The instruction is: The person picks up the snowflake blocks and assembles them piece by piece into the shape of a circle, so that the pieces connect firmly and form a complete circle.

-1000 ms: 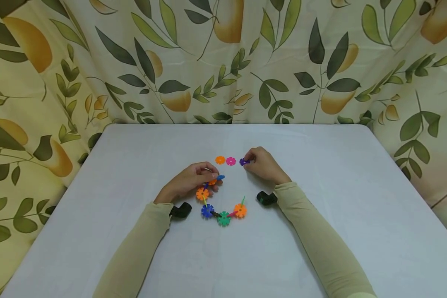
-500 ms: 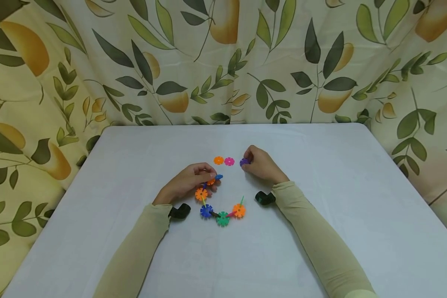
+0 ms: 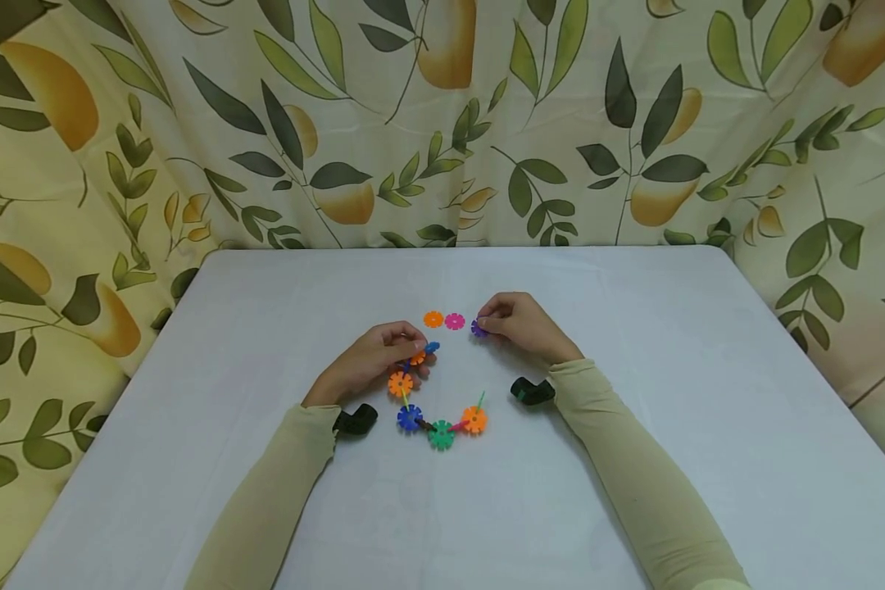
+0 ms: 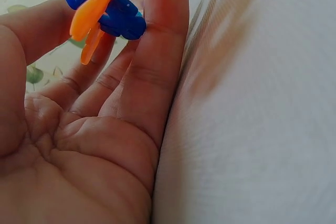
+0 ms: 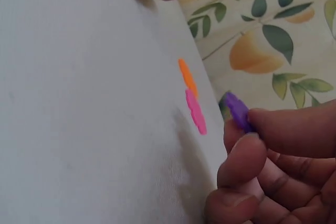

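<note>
- Chain [image 3: 409,419]: orange, blue and green, with pinkish-red and yellow-green.
- Separate pieces: orange disc [image 3: 433,319], pink disc [image 3: 454,322], purple disc [image 5: 238,110].
- Tablecloth [image 3: 450,524]: plain white.
- Curtain [image 3: 442,147]: cream, patterned with green leaves, orange fruit.
- Sleeves [image 3: 634,459]: pale khaki.

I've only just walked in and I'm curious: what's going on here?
A person's left hand holds one end of a curved chain of notched discs, while the right hand pinches a purple disc not joined to it. An orange disc and a pink disc lie side by side on the white table beyond the chain. The chain's two ends do not meet.
</note>
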`<state>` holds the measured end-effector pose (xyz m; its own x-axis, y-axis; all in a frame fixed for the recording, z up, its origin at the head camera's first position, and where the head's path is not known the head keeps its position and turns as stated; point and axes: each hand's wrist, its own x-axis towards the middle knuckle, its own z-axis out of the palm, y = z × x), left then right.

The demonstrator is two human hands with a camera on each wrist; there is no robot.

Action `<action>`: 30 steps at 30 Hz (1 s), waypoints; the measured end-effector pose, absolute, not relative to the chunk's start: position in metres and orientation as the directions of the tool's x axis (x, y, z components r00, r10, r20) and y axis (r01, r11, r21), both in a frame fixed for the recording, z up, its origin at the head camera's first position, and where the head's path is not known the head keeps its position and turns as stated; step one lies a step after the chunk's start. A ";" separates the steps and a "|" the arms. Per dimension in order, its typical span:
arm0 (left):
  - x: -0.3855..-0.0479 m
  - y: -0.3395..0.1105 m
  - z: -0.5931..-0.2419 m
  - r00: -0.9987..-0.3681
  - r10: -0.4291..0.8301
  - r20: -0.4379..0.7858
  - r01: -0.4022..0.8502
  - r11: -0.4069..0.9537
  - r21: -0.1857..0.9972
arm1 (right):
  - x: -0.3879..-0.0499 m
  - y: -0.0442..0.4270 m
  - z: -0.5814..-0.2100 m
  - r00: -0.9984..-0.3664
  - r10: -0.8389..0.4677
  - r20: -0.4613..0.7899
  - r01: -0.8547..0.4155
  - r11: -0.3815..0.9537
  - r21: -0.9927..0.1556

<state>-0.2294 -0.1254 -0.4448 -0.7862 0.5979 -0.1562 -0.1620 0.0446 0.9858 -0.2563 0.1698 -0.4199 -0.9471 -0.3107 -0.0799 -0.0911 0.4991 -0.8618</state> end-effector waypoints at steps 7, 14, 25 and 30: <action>-0.229 -0.126 -0.443 -0.790 0.591 -0.164 -0.164 0.054 0.985 | -0.252 0.159 -0.416 -0.917 -0.381 -0.117 -0.076 0.456 -0.887; -0.229 -0.126 -0.445 -0.783 0.603 -0.150 -0.163 0.034 0.986 | -0.245 0.144 -0.416 -0.904 -0.414 -0.109 -0.076 0.406 -0.911; -0.230 -0.125 -0.444 -0.781 0.602 -0.168 -0.181 0.039 0.983 | -0.238 0.127 -0.416 -0.892 -0.440 -0.103 -0.059 0.339 -0.939; -0.230 -0.125 -0.444 -0.779 0.603 -0.173 -0.189 0.037 0.981 | -0.238 0.126 -0.418 -0.903 -0.417 -0.103 -0.052 0.343 -0.938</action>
<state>-0.2299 -0.1249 -0.4440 -0.7788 0.6029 -0.1733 -0.1894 0.0373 0.9812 -0.2380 0.1257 -0.4177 -0.9031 -0.4171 -0.1025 -0.0522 0.3435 -0.9377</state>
